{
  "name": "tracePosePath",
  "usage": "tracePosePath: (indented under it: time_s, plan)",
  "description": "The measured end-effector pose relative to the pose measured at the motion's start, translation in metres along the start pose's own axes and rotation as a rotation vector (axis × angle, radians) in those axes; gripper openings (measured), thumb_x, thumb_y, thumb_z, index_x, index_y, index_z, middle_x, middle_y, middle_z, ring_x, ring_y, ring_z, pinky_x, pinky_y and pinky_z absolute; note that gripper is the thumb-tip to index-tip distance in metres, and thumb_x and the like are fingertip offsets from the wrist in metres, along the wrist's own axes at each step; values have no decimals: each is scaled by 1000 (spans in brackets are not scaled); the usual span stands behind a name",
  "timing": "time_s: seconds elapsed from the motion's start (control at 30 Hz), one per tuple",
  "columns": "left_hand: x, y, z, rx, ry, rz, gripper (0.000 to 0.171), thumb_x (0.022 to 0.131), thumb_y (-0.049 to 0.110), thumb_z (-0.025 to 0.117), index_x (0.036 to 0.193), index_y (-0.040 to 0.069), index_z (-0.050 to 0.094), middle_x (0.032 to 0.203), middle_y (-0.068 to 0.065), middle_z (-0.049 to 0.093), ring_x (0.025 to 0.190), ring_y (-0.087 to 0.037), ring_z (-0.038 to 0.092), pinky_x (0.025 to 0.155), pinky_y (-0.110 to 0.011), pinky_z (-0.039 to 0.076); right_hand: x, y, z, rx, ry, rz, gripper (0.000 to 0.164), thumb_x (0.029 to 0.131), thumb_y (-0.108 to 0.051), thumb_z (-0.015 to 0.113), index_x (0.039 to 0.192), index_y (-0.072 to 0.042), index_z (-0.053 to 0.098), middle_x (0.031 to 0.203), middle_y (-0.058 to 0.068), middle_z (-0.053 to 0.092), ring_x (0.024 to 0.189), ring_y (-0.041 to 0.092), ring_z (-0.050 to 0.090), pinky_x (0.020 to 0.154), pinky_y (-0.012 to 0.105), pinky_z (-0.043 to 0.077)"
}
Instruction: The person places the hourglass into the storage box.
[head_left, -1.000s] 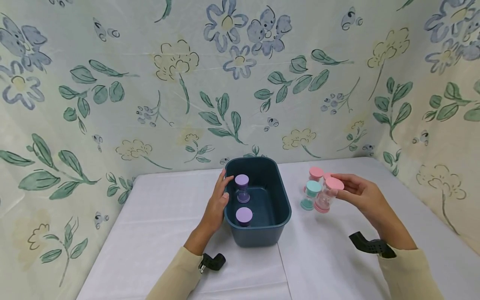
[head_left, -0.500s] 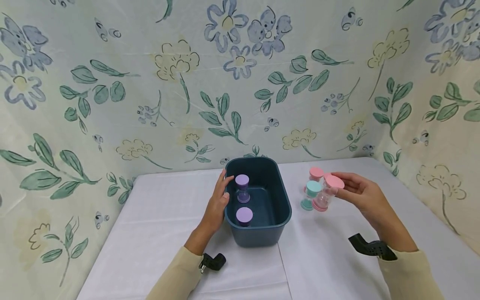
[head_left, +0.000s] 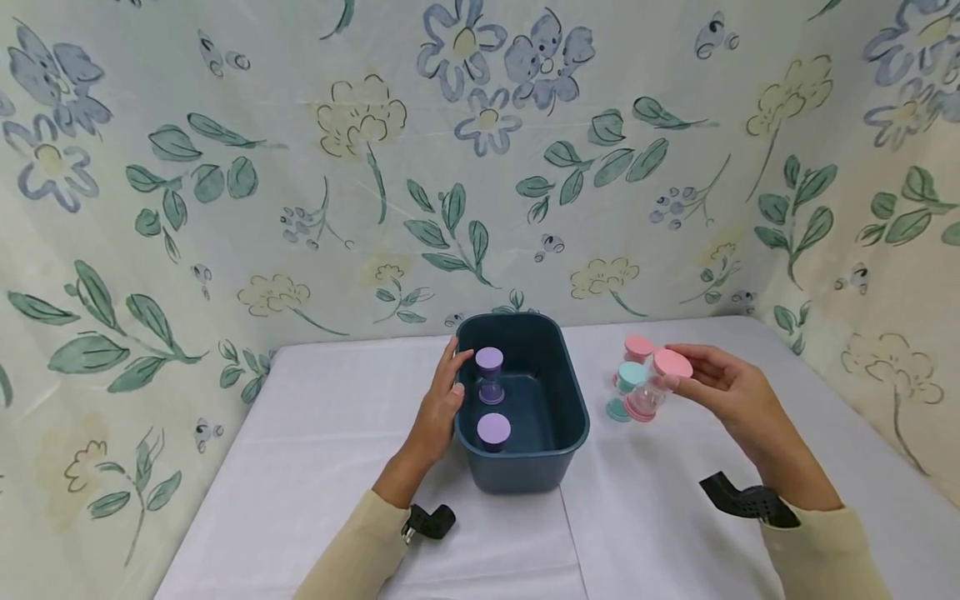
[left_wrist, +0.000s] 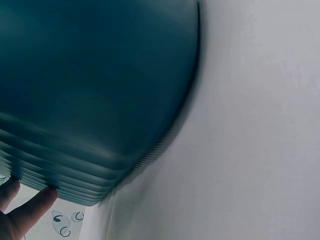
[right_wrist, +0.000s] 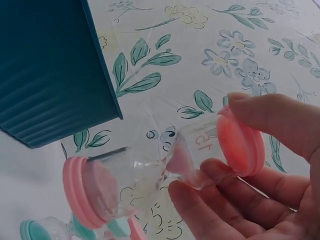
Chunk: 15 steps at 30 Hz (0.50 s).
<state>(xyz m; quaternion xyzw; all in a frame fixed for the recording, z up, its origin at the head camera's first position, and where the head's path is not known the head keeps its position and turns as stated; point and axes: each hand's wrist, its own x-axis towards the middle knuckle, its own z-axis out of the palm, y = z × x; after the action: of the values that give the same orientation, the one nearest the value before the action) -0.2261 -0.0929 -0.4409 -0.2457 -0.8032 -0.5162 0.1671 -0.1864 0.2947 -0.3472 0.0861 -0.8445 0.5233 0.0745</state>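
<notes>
My right hand (head_left: 727, 390) holds a pink-capped sand timer (right_wrist: 190, 150) by its upper end, thumb on the cap and fingers curled under the clear glass. It is tilted beside a teal-capped sand timer (head_left: 632, 377). Behind these is another pink-capped sand timer (head_left: 638, 347), partly hidden. At the dark blue bin (head_left: 522, 473), my left hand (head_left: 435, 408) touches the left side with extended fingers; the left wrist view has two fingertips (left_wrist: 49, 194) against its ribbed outer wall. Inside the bin are two purple-capped sand timers (head_left: 491, 375), along the left side.
A white cloth covers the table (head_left: 345, 400). Behind it and at the right hang floral fabric walls (head_left: 360, 208). The bin's right rim (head_left: 581, 400) lies between the purple timers and the timers at the right.
The pink-capped timer in my right hand has risen slightly and tilts more. The head view has shifted a little. My left hand stays at the bin.
</notes>
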Motion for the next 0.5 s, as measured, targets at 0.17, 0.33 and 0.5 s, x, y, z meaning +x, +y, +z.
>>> tracePosePath:
  time_s: [0.17, 0.33, 0.5]
  plan:
    - [2, 2, -1, 1, -6, -1, 53, 100, 36, 27, 151, 20, 30, 162, 1, 6, 148, -26, 9, 107, -68, 18, -1, -4, 0, 24, 5, -26, 48, 89, -27, 69, 132, -13, 54, 125, 1, 59, 105, 7, 61, 83, 14, 49]
    - [2, 1, 0, 10, 2, -12, 53, 99, 29, 29, 150, 21, 31, 162, 2, 6, 147, -25, 10, 107, -67, 19, -4, -10, 2, 55, -1, -39, 47, 89, -25, 69, 132, -11, 54, 126, 2, 58, 107, 7, 60, 84, 15, 49]
    - [0, 1, 2, 5, 1, -17, 53, 98, 24, 30, 151, 19, 31, 162, 1, 7, 147, -26, 10, 107, -68, 18, -7, -13, 5, 62, 1, -50, 47, 90, -24, 68, 133, -11, 53, 128, 3, 57, 109, 6, 60, 85, 15, 49]
